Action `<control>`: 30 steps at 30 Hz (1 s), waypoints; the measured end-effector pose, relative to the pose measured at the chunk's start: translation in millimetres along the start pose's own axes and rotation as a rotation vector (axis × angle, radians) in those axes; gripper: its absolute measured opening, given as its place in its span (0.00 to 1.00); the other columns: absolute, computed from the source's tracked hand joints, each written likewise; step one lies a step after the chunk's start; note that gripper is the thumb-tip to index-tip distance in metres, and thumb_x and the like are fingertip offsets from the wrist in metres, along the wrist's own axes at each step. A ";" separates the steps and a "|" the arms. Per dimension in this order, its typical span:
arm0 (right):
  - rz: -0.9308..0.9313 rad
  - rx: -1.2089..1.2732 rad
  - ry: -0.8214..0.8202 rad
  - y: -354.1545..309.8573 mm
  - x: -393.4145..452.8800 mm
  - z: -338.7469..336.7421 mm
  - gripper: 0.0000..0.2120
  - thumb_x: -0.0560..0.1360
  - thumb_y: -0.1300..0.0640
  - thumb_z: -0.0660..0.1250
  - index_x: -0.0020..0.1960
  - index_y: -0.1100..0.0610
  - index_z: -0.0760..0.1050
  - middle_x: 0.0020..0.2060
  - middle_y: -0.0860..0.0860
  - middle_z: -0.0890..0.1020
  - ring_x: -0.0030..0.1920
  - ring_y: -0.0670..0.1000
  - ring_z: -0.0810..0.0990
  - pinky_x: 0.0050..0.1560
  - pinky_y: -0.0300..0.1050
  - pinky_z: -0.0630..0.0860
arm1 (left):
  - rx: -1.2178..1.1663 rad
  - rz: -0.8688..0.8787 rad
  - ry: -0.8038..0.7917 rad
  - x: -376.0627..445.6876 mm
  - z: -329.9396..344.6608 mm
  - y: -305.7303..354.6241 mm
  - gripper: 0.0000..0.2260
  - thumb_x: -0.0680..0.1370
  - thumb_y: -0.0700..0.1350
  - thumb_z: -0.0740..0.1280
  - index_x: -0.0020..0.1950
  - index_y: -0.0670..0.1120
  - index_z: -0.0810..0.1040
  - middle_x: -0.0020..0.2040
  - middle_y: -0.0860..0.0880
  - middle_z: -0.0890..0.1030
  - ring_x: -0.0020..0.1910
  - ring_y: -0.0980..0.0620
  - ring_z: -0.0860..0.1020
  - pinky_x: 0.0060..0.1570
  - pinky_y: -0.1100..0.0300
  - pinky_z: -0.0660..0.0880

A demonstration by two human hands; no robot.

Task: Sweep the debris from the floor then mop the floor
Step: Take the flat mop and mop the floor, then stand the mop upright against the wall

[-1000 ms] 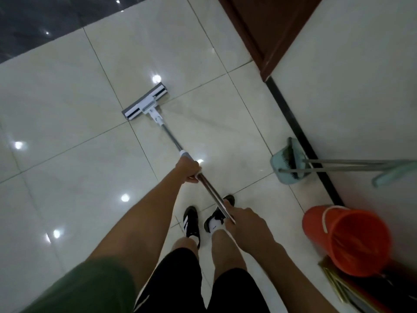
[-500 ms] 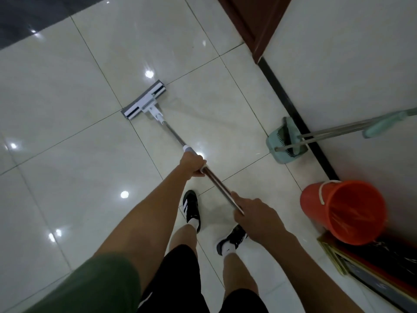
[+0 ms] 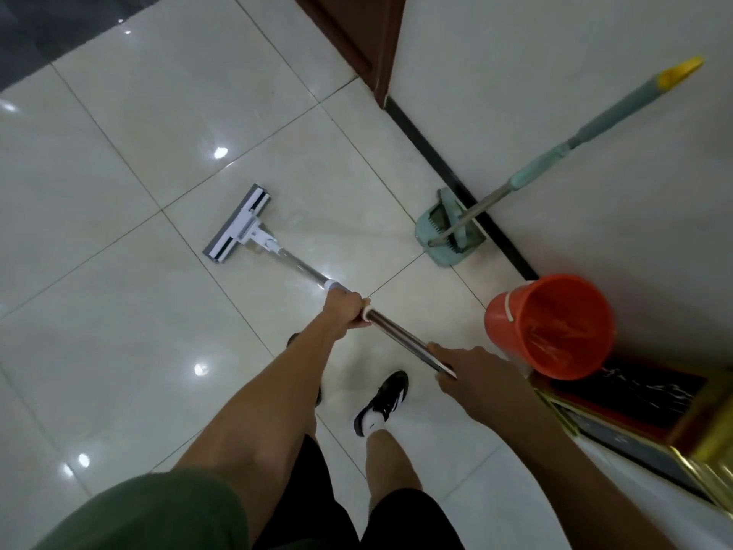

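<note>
A flat mop lies with its white and grey head [image 3: 238, 223] pressed on the glossy cream tiled floor [image 3: 119, 291]. Its metal handle [image 3: 400, 339] slants back toward me. My left hand [image 3: 342, 311] grips the handle midway, just behind a white collar. My right hand [image 3: 474, 377] grips the handle's upper end. A wet sheen shows on the tiles near the mop head. No loose debris shows on the floor.
A teal dustpan [image 3: 448, 236] with its broom [image 3: 587, 133] leans against the white wall at right. An orange bucket [image 3: 555, 323] stands by the wall near my right hand. A dark framed object [image 3: 634, 402] lies behind it. A brown door frame [image 3: 357, 37] is ahead. My shoes [image 3: 382, 402] are below.
The view has swung left and down, so the bucket and dustpan now sit nearer the middle. The mop head has been drawn closer to my feet, and my feet have stepped.
</note>
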State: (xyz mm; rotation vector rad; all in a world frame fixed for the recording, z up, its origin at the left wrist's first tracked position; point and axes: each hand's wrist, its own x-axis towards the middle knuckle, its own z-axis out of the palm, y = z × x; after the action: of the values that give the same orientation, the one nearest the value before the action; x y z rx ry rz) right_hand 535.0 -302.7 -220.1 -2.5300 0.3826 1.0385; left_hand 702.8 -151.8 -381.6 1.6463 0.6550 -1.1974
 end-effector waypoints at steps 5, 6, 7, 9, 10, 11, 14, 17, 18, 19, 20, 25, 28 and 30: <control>-0.004 -0.037 0.008 19.1 -19.4 -25.8 0.17 0.81 0.48 0.59 0.70 0.48 0.69 0.50 0.51 0.81 0.46 0.52 0.81 0.49 0.50 0.80 | -0.087 0.029 -0.009 -17.1 28.0 6.4 0.09 0.77 0.31 0.67 0.53 0.38 0.69 0.50 0.35 0.79 0.42 0.41 0.82 0.50 0.40 0.81; 0.001 -0.044 0.009 20.7 -22.1 -32.3 0.16 0.81 0.49 0.60 0.68 0.49 0.70 0.50 0.51 0.81 0.46 0.52 0.82 0.48 0.50 0.80 | -0.095 0.034 -0.023 -20.9 31.8 8.3 0.09 0.77 0.31 0.68 0.54 0.37 0.70 0.50 0.35 0.79 0.43 0.41 0.82 0.50 0.40 0.81; 0.006 -0.054 0.009 22.3 -24.5 -39.2 0.15 0.81 0.49 0.60 0.66 0.49 0.72 0.49 0.51 0.81 0.45 0.51 0.82 0.46 0.48 0.80 | -0.097 0.037 -0.039 -25.7 35.2 10.4 0.10 0.77 0.31 0.68 0.55 0.36 0.71 0.50 0.35 0.79 0.43 0.41 0.82 0.50 0.40 0.81; 0.009 -0.073 -0.014 24.9 -28.5 -54.3 0.13 0.80 0.51 0.61 0.64 0.49 0.73 0.47 0.49 0.80 0.42 0.49 0.80 0.38 0.42 0.77 | -0.081 0.052 -0.064 -33.6 39.6 14.6 0.11 0.77 0.34 0.70 0.56 0.34 0.72 0.48 0.36 0.79 0.42 0.42 0.82 0.51 0.42 0.81; 0.008 -0.082 -0.027 25.3 -29.8 -61.6 0.12 0.80 0.51 0.62 0.62 0.49 0.74 0.45 0.49 0.80 0.39 0.48 0.79 0.35 0.40 0.74 | -0.059 0.065 -0.079 -36.8 40.1 16.9 0.11 0.78 0.36 0.70 0.56 0.32 0.73 0.46 0.37 0.80 0.41 0.43 0.82 0.51 0.43 0.81; 0.008 -0.098 -0.032 24.8 -30.5 -68.6 0.10 0.80 0.52 0.62 0.60 0.49 0.75 0.42 0.47 0.79 0.37 0.47 0.78 0.33 0.39 0.72 | -0.029 0.080 -0.097 -40.3 39.4 19.1 0.12 0.78 0.39 0.70 0.56 0.31 0.74 0.44 0.38 0.80 0.40 0.43 0.82 0.52 0.44 0.81; 0.016 -0.146 -0.018 16.1 -30.2 -84.4 0.06 0.79 0.52 0.62 0.55 0.48 0.75 0.37 0.48 0.76 0.35 0.47 0.78 0.32 0.41 0.71 | 0.121 0.144 -0.129 -48.6 31.2 23.2 0.12 0.81 0.44 0.65 0.56 0.35 0.75 0.44 0.38 0.78 0.39 0.42 0.80 0.51 0.45 0.81; 0.021 -0.194 0.042 5.2 -28.1 -90.4 0.07 0.78 0.51 0.62 0.54 0.50 0.75 0.37 0.48 0.74 0.35 0.49 0.76 0.34 0.44 0.71 | 0.527 0.315 -0.051 -46.9 18.9 23.8 0.16 0.82 0.43 0.58 0.67 0.41 0.75 0.59 0.39 0.78 0.53 0.38 0.80 0.58 0.49 0.77; 0.030 -0.218 0.066 2.8 -27.8 -92.4 0.08 0.79 0.50 0.63 0.54 0.51 0.75 0.37 0.48 0.73 0.35 0.49 0.75 0.35 0.45 0.71 | 0.692 0.398 -0.018 -45.9 14.0 23.8 0.19 0.81 0.42 0.58 0.72 0.43 0.72 0.66 0.41 0.76 0.61 0.39 0.77 0.64 0.51 0.73; 0.040 -0.242 0.087 1.1 -27.3 -94.4 0.09 0.79 0.48 0.63 0.54 0.52 0.75 0.36 0.48 0.71 0.35 0.49 0.75 0.36 0.46 0.71 | 0.832 0.479 -0.004 -45.8 10.6 23.6 0.22 0.80 0.40 0.60 0.75 0.44 0.69 0.70 0.43 0.73 0.66 0.41 0.74 0.67 0.55 0.70; 0.048 -0.262 0.102 0.0 -27.3 -95.8 0.10 0.79 0.47 0.64 0.54 0.52 0.74 0.36 0.48 0.70 0.35 0.49 0.74 0.36 0.46 0.70 | 0.927 0.545 -0.007 -45.8 7.9 22.7 0.25 0.79 0.39 0.61 0.76 0.45 0.67 0.71 0.43 0.72 0.67 0.42 0.73 0.66 0.56 0.69; 0.079 -0.268 0.138 -6.8 -24.6 -100.6 0.10 0.79 0.46 0.64 0.54 0.52 0.75 0.36 0.48 0.71 0.34 0.48 0.72 0.35 0.45 0.68 | 1.045 0.649 -0.012 -42.5 3.7 21.7 0.28 0.78 0.47 0.70 0.77 0.45 0.66 0.70 0.43 0.73 0.65 0.43 0.74 0.65 0.51 0.71; 0.089 -0.273 0.158 -11.3 -24.1 -102.4 0.10 0.79 0.47 0.63 0.55 0.51 0.75 0.35 0.48 0.71 0.32 0.47 0.70 0.33 0.44 0.66 | 1.117 0.702 0.046 -38.9 3.4 23.3 0.24 0.78 0.50 0.69 0.72 0.46 0.70 0.64 0.40 0.74 0.62 0.41 0.74 0.62 0.49 0.73; 0.104 -0.299 0.183 -15.0 -25.9 -102.7 0.09 0.80 0.48 0.63 0.56 0.51 0.75 0.36 0.48 0.71 0.32 0.47 0.70 0.32 0.43 0.64 | 1.163 0.743 0.074 -37.4 2.7 24.1 0.21 0.78 0.50 0.70 0.69 0.46 0.72 0.60 0.40 0.74 0.59 0.41 0.75 0.58 0.49 0.74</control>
State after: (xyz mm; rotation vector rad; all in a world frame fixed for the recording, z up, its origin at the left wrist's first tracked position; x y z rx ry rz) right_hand 585.8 -331.9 -130.5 -2.9132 0.4424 0.9660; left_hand 707.9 -159.6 -338.1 2.5233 -0.7720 -0.9520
